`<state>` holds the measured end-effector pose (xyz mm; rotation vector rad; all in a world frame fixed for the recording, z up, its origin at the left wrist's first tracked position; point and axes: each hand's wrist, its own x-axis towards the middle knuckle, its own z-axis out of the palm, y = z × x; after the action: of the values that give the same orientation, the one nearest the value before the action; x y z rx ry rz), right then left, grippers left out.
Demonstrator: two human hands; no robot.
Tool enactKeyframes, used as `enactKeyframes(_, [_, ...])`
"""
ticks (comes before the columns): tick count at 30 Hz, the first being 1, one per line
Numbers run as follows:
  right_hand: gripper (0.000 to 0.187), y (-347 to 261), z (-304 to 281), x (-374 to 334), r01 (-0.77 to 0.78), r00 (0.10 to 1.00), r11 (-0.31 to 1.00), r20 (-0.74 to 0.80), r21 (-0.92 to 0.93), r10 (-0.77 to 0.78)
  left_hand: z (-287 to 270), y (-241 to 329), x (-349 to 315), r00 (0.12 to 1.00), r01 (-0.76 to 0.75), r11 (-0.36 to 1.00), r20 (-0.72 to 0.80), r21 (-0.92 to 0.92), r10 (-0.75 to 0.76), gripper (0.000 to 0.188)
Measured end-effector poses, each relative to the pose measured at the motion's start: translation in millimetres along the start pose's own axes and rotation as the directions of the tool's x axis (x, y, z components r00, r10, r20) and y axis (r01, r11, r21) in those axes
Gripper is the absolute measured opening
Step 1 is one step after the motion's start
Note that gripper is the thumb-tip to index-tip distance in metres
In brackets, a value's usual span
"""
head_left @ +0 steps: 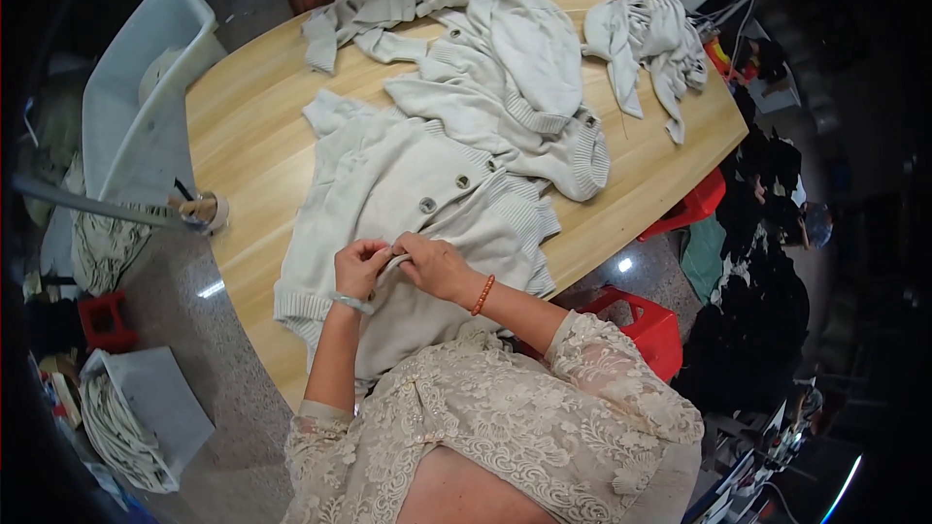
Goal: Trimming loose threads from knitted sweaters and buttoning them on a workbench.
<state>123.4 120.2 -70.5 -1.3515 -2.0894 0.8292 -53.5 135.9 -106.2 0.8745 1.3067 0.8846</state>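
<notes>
Pinching a fold of the pale cardigan, the left hand and right hand are working close together; the garment is lying beneath them on the counter, buttons showing just beyond, too small to read.

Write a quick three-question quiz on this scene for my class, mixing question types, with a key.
1. What are the left hand and right hand pinching?
A) stool
B) cardigan
C) bin

2. True or false: the bead bracelet is black.

3. Fill in: the cardigan lies on a light wood-coloured ____.

Key: 1. B. 2. False; the bead bracelet is orange. 3. Table.
</notes>
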Motion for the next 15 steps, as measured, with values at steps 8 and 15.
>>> enactKeyframes(8, [0.034,6,1,-6,0.046,0.995,0.997,0.091,-0.057,-0.040,-11,18,-18,0.969,0.028,0.999,0.246,0.030,-0.034,0.025])
enactKeyframes(15, [0.024,12,-1,7,0.023,0.978,0.999,0.206,0.036,-0.029,-10,3,-27,0.905,-0.419,0.758,0.168,0.500,0.390,0.017])
